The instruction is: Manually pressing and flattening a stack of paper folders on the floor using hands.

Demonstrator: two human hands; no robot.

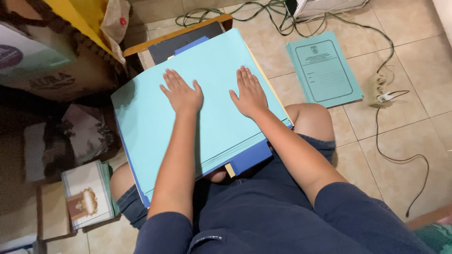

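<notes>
A stack of folders rests across my lap, topped by a plain light-blue folder [141, 117]. A darker blue folder [247, 157] and a yellow edge stick out underneath at the near side. My left hand [181, 93] lies flat on the light-blue cover, fingers spread and pointing away from me. My right hand [248, 92] lies flat beside it on the same cover, also palm down with fingers apart. Neither hand grips anything.
A printed teal folder stack [325, 70] lies on the tiled floor to the right, near a power strip [380, 91] with cables. A small wooden table [141, 47] stands behind the lap stack. Cardboard boxes [56, 70] and a booklet pile [89, 193] crowd the left.
</notes>
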